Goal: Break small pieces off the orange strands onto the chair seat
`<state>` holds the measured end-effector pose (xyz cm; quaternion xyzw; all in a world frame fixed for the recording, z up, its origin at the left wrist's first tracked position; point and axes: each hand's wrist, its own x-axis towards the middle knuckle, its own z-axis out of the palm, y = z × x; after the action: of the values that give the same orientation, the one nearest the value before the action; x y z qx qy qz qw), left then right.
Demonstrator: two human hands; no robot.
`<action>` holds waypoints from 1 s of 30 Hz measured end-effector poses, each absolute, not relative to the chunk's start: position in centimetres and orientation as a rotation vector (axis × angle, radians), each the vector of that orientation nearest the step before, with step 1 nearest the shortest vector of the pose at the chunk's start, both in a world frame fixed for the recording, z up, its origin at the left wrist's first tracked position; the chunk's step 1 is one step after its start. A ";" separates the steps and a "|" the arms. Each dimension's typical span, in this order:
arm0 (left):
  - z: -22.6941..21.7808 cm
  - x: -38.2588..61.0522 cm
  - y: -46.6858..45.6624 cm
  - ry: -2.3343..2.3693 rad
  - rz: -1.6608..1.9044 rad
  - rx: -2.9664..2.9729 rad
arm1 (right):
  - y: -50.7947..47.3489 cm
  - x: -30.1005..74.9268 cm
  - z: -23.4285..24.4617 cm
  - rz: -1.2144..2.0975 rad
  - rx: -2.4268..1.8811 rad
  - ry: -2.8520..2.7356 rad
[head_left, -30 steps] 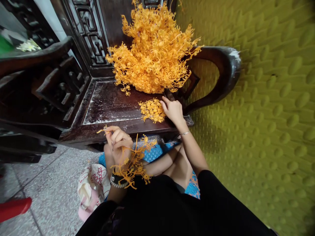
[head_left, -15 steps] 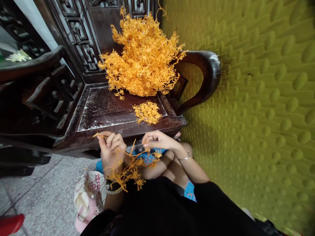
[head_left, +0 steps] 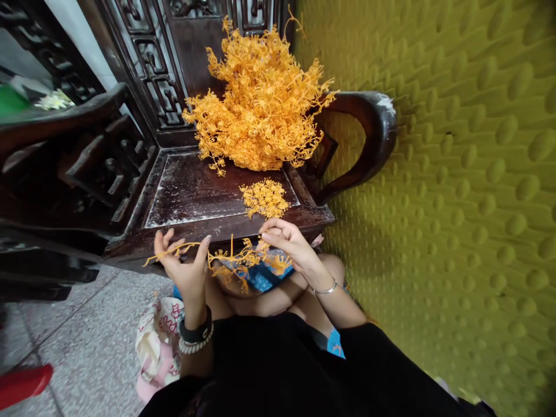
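Note:
My left hand (head_left: 185,266) pinches one end of an orange branching plastic sprig (head_left: 226,258), held level just in front of the dark wooden chair seat (head_left: 191,194). My right hand (head_left: 289,240) pinches the sprig's other end, fingers closed on it. On the seat's front right lies a small heap of loose orange pieces (head_left: 264,198). A big pile of the same orange sprigs (head_left: 260,104) fills the back of the seat.
A carved chair back (head_left: 156,63) and a curved armrest (head_left: 369,133) frame the seat. A yellow padded wall (head_left: 456,191) stands close on the right. On the tiled floor at lower left lie a printed bag (head_left: 160,341) and a red object (head_left: 24,382).
My right hand left the small heap on the seat and came back to the sprig. My left hand turned the sprig from hanging down to lying level between both hands.

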<state>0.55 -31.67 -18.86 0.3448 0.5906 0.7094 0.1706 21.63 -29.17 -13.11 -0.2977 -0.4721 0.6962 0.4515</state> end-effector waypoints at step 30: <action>-16.5 7.2 -33.7 1.217 1.367 1.521 | -28.9 21.1 -13.6 0.951 -0.925 -1.605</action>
<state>7.21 -33.72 -16.47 0.5932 0.4748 0.5333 0.3719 21.12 -28.92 -13.59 -0.3832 -0.6653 0.3943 0.5051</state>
